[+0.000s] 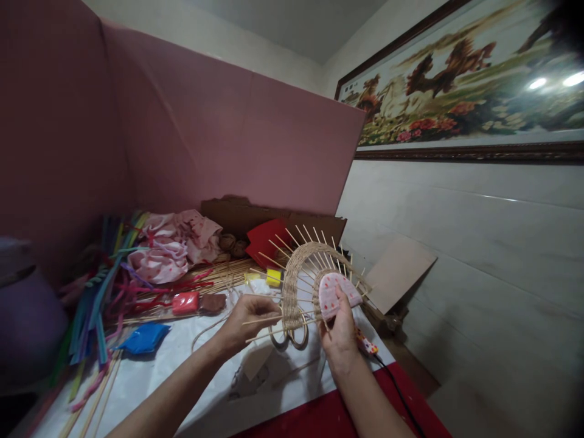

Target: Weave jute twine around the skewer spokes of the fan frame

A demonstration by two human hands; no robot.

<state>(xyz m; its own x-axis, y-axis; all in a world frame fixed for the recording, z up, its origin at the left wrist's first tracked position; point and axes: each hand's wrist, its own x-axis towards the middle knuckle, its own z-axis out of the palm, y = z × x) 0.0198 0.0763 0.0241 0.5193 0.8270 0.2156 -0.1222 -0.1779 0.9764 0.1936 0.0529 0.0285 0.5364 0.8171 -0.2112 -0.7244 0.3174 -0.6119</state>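
Over a cluttered tabletop [176, 348], the right hand [340, 333] grips a woven fan [291, 289] by its dotted fabric [329, 292]; the left hand [250, 317] pinches its sticks [262, 336].

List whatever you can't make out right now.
All in the head view:
Right hand: most fingers, hidden behind the woven fan.
Scissors: blades, hidden by the fan.
Cord: lower end, cut off by the bottom edge.
Purple container: left side, cut off by the left edge; the rest blurred.
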